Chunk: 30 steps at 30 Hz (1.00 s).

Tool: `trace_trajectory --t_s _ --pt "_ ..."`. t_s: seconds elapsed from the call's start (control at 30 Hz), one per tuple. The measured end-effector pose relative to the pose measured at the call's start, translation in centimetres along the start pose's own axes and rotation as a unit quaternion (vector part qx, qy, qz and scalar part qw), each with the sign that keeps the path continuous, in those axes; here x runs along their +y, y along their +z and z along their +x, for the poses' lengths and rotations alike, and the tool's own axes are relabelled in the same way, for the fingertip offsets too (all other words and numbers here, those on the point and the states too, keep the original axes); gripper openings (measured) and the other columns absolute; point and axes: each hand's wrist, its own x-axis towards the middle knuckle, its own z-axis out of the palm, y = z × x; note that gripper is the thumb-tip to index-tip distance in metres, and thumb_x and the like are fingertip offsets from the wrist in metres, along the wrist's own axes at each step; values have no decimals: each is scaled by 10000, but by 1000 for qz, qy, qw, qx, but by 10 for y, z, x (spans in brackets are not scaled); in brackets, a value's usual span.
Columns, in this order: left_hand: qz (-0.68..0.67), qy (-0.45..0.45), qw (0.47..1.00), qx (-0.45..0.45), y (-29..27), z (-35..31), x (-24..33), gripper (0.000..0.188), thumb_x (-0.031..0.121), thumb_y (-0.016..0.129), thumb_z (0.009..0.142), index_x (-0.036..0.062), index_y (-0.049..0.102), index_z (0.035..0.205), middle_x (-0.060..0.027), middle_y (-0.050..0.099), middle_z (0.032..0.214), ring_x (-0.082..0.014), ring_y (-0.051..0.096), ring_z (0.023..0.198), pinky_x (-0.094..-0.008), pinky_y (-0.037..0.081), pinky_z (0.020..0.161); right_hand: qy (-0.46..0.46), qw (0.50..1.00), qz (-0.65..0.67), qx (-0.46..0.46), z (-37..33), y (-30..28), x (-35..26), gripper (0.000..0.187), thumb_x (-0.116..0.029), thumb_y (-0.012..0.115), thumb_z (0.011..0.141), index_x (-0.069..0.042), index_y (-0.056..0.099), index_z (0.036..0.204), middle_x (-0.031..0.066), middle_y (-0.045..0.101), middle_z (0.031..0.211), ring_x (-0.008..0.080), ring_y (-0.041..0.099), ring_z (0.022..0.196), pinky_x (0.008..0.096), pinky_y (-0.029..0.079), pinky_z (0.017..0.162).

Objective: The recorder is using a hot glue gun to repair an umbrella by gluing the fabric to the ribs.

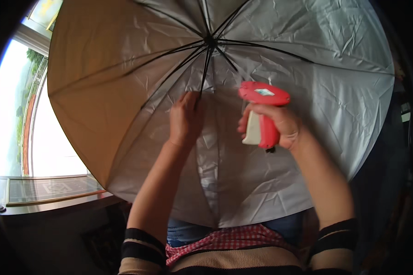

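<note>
An open umbrella (266,178) with a silver-grey inner side spreads over my lap. Its thin black ribs (205,71) fan out from a dark hub (210,41). My left hand (184,121) is closed on one rib just below the hub, and the fingertips are partly hidden. Right of it, my right hand (283,123) grips a red tagging gun (265,93), its fingers wrapped round the handle and the white trigger. The gun's front points left, held over the fabric and slightly blurred. I cannot tell whether its tip touches the umbrella.
On the left, a bright window (9,114) looks out on greenery and a railing. Below it stands a dark-edged table (55,189) with a patterned top, close to the umbrella's rim. Red checked cloth (234,238) lies across my lap over blue trousers.
</note>
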Motion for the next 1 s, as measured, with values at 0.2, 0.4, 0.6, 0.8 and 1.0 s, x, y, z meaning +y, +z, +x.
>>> trace_trajectory --t_s 0.2,0.4,0.6,0.8,1.0 --pt "242 -25 969 -40 -26 12 -13 124 146 597 786 49 569 857 -150 562 905 -364 558 877 -451 472 696 1 996 65 55 12 3 41 264 -294 661 814 -55 590 902 102 632 820 258 649 768 421 546 706" --pt "91 -67 993 -23 14 -25 3 238 153 630 751 19 534 922 -183 574 920 -395 578 833 -442 473 672 -164 972 154 64 51 37 96 237 -253 661 817 -115 581 993 53 627 858 198 627 734 372 523 641" --pt "-22 -119 992 -23 8 -28 10 130 102 612 762 12 643 850 -154 627 794 -346 619 727 -387 485 655 -154 976 141 63 60 25 80 217 -239 631 829 -86 579 974 74 627 808 214 629 674 367 523 616" --pt "-153 -194 968 -51 11 -32 5 166 67 634 775 10 675 925 -139 652 795 -207 642 710 -295 485 648 -95 990 101 36 46 22 68 232 -259 610 834 -36 584 894 120 629 743 241 637 647 377 533 601" --pt "-244 -250 935 -55 13 -33 7 189 45 631 799 -1 666 978 -46 658 791 -82 602 727 -236 472 646 -43 993 109 -13 39 17 66 245 -262 609 835 -26 585 896 138 631 745 250 639 648 381 537 608"
